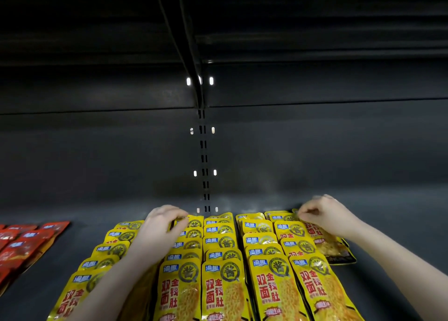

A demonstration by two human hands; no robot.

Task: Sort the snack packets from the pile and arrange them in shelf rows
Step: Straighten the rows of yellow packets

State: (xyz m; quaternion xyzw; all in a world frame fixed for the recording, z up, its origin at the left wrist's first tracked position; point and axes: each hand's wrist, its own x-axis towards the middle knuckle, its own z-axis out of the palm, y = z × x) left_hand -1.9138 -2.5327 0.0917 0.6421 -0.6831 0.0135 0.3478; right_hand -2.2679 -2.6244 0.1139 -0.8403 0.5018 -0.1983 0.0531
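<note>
Yellow packets point(219, 260) lie in overlapping rows on the shelf point(388, 223); red packets point(21, 245) sit at nine o'clock. The left hand point(161, 226), fingers curled, pinches a back packet at twelve o'clock. The right hand point(324, 215) seems to pinch the top edge of a skewed packet point(327, 242) at two o'clock, though blur hides the fingers. Square that packet with its neighbours, then overlap evenly.

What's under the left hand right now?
The left hand rests on the back yellow packets, fingertips on the rearmost one's top edge. Anything beneath its palm is hidden.
</note>
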